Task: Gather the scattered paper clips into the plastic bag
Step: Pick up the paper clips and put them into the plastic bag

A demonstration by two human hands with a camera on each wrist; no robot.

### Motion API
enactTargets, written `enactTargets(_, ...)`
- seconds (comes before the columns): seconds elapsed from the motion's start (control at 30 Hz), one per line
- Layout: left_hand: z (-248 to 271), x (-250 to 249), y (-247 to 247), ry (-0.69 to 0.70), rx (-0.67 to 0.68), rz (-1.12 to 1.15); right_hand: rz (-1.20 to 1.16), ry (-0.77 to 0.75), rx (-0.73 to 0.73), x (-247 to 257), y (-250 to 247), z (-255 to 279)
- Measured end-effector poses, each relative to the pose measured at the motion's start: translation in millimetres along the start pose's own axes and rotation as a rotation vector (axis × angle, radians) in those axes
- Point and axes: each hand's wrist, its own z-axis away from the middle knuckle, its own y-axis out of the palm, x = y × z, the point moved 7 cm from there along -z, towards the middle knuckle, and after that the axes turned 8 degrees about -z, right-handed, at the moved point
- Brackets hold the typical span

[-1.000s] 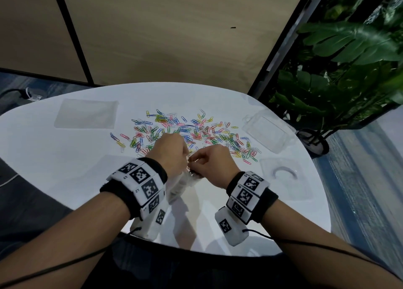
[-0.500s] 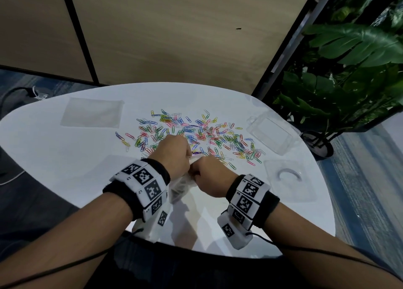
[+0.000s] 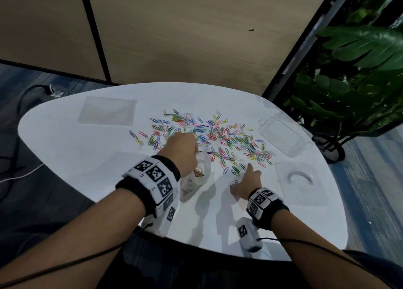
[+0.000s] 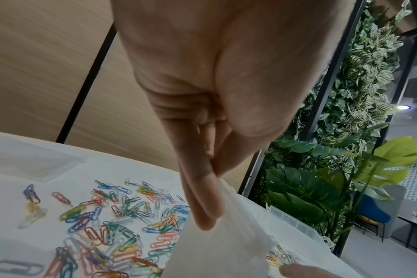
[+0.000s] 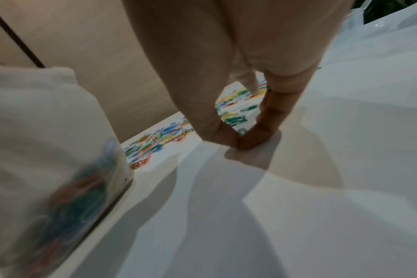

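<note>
Several coloured paper clips (image 3: 213,138) lie scattered across the middle of the white table (image 3: 65,153). My left hand (image 3: 185,149) pinches the top edge of a clear plastic bag (image 3: 196,177), which hangs down to the table with a bunch of clips inside. In the left wrist view, thumb and fingers (image 4: 207,216) grip the bag's rim (image 4: 217,250). My right hand (image 3: 246,179) is down on the table to the right of the bag, at the near edge of the pile. Its thumb and forefinger (image 5: 238,139) pinch a single small paper clip (image 5: 241,131) on the surface.
A flat empty clear bag (image 3: 108,114) lies at the back left. A clear plastic box (image 3: 283,134) and a clear lid (image 3: 301,179) sit at the right. A potted plant (image 3: 349,92) stands beyond the right edge. The near table rim runs just behind my wrists.
My right hand left the bag's mouth and moved right and down onto the table, to a loose clip. My left hand kept hold of the bag.
</note>
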Motion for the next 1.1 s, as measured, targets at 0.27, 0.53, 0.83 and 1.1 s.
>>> enactTargets(0.27, -2, 10, 0, -0.001, 0.005, -0.042, 0.035, -0.247, -0.156, 53, -7, -33)
enactTargets(0.53, -5, 14, -2, 0.006, -0.012, -0.055, 0.420, -0.585, -0.134, 82, 24, -42)
enactTargets(0.83, 0, 14, -5, 0.000, -0.006, -0.069, 0.184, -0.528, -0.187, 80, -8, -41)
enactTargets(1.1, -3, 4, -3, -0.008, 0.025, -0.032, -0.756, -0.145, 0.002, 64, -60, -29)
